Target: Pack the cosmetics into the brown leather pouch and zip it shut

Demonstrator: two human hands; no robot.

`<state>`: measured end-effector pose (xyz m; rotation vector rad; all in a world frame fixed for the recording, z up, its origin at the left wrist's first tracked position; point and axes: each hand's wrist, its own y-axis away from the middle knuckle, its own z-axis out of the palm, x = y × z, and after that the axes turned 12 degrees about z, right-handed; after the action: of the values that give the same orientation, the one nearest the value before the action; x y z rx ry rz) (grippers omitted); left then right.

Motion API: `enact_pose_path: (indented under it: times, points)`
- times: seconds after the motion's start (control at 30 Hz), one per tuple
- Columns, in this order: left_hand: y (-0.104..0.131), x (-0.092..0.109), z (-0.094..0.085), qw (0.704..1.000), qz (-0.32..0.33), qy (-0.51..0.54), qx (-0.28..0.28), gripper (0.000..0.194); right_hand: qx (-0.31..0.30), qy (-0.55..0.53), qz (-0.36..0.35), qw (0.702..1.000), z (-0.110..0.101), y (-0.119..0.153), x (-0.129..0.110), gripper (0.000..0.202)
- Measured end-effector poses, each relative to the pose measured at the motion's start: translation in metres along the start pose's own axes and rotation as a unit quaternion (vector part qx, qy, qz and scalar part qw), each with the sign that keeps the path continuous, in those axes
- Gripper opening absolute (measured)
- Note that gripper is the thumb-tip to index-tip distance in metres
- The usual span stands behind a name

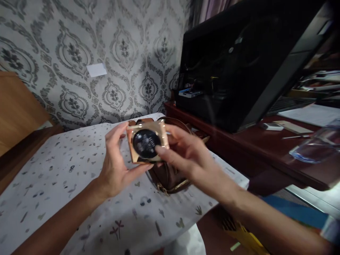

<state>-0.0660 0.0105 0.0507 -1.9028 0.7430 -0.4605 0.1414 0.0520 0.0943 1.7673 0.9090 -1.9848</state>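
Note:
Between both hands, above the table, is a small shiny gold square box (136, 157) with a black oval on its facing side, marked with pale print too blurred to read. My left hand (114, 164) grips it from the left, fingers at the top left and thumb along the bottom edge. On the other side, my right hand (190, 154) pinches the right edge, its thumb over the black oval. Behind and below the box lies a brown leather bag (170, 180) with a gold zipper, partly covered by the box and my right hand.
The bag rests on a table with a white patterned cover (87, 152). At right, a dark red desk (268, 148) carries a large black monitor (225, 71), papers and a clear plastic container (313, 148). A wooden panel (21, 109) stands at left, before a patterned wall.

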Motion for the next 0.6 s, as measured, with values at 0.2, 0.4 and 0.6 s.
enact_pose_path:
  times: [0.2, 0.4, 0.6]
  points:
    - [-0.038, 0.013, 0.023, 0.981, 0.028, 0.035, -0.188, 0.026, 0.153, 0.107, -0.023, 0.982, -0.067, 0.018, -0.016, 0.052]
    - [-0.056, 0.018, 0.044, 0.889, 0.140, 0.055, -0.433, 0.044, 0.198, 0.318, -0.036, 0.926, -0.096, 0.020, -0.003, 0.054]
    - [-0.061, 0.021, 0.050, 0.848, 0.085, 0.060, -0.520, 0.026, 0.158, 0.462, -0.044, 0.872, -0.099, 0.007, 0.001, 0.056]
